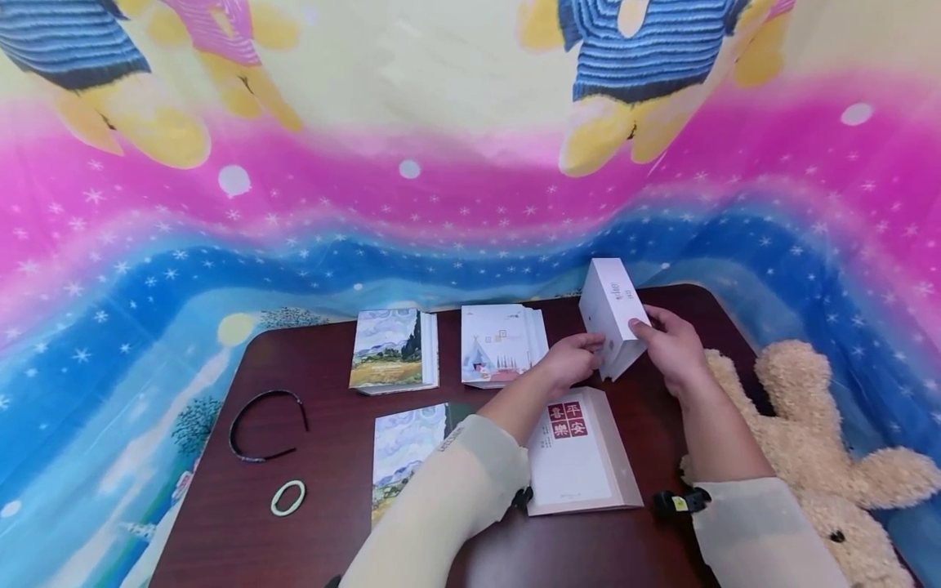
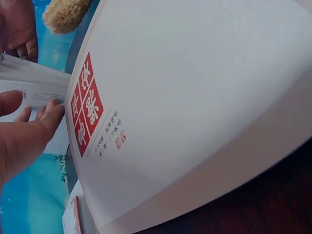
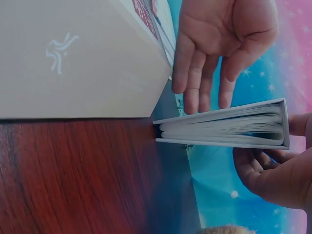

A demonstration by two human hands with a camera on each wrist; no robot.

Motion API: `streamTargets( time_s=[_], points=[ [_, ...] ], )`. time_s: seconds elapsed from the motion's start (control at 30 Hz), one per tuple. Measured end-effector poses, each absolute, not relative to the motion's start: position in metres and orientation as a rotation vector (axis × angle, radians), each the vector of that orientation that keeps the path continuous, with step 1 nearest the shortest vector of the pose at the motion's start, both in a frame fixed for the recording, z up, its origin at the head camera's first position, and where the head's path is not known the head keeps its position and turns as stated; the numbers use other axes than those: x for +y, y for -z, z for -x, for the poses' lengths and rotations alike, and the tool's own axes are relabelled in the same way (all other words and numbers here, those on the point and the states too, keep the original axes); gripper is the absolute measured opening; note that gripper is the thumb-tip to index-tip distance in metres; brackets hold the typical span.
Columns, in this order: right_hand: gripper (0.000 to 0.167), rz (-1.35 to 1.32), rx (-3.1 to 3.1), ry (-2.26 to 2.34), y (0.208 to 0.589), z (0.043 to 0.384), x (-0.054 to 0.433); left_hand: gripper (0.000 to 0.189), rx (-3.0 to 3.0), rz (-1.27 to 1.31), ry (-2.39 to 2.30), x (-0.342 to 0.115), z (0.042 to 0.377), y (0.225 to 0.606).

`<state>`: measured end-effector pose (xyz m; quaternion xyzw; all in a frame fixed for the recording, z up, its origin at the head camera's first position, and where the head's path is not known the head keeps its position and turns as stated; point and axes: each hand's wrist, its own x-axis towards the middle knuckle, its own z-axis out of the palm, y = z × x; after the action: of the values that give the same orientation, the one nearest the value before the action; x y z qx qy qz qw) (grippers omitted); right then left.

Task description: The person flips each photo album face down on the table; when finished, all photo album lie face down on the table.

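A white hardcover book (image 1: 610, 306) stands upright near the back right of the table, its spine facing up. My right hand (image 1: 676, 351) grips it from the right, thumb on the spine edge and fingers along the far cover. My left hand (image 1: 573, 359) touches the left cover with straight fingers. In the right wrist view the page ends of the book (image 3: 222, 129) show slightly fanned between both covers. A white box-like item with red character squares (image 1: 577, 449) lies just in front, under my left forearm; its beige side (image 3: 83, 68) bears a pale logo.
Left of my hands are a stack with a tent drawing (image 1: 492, 351) and a landscape-covered stack (image 1: 385, 351). Another landscape cover (image 1: 412, 445) is partly hidden by my left sleeve. A dark headband (image 1: 235, 425) and pale green ring (image 1: 275, 504) lie left. A plush toy (image 1: 816, 441) sits right.
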<state>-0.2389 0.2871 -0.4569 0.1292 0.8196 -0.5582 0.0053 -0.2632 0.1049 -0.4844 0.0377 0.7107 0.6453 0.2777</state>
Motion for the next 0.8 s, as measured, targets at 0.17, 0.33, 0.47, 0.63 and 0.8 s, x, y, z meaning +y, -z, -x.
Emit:
streamTargets(
  time_s=[0.17,0.33,0.47,0.63,0.8],
  points=[
    [0.072,-0.420,2.549,1.765,0.456,0.238,0.291,0.051,1.945,-0.077,-1.703,0.109,0.263,0.486],
    [0.070,-0.474,2.549,1.784,0.456,0.237,0.294,0.051,1.953,-0.058,-1.675,0.112,0.263,0.489],
    [0.069,-0.525,2.533,1.801,0.457,0.236,0.296,0.050,1.937,-0.027,-1.669,0.113,0.263,0.491],
    [0.068,-0.583,2.493,1.831,0.459,0.235,0.302,0.048,1.918,-0.007,-1.678,0.114,0.263,0.494],
    [0.066,-0.600,2.502,1.827,0.461,0.233,0.307,0.047,1.925,-0.021,-1.673,0.115,0.261,0.493]
  ],
)
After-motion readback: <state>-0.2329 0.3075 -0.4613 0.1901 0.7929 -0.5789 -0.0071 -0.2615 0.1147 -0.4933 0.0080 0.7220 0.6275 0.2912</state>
